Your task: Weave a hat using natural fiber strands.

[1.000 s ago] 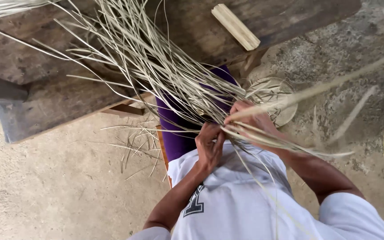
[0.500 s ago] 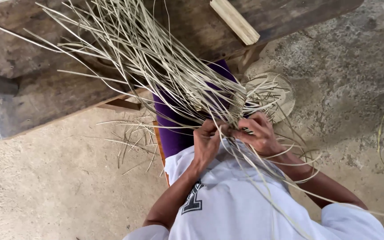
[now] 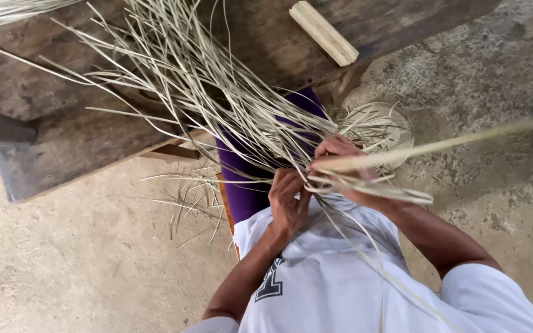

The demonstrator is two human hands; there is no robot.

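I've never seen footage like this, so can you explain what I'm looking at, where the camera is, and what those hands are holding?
There is no machine here. The camera sits on a person's head and looks down at their own two bare hands. The left hand and the right hand both pinch pale straw strips, which fan out over a dark wooden bench. A short wooden stick lies on the bench. A small round woven piece rests on the concrete floor just beyond the hands.

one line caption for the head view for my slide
Both hands, left and right, grip pale straw strands fanned over a wooden bench.
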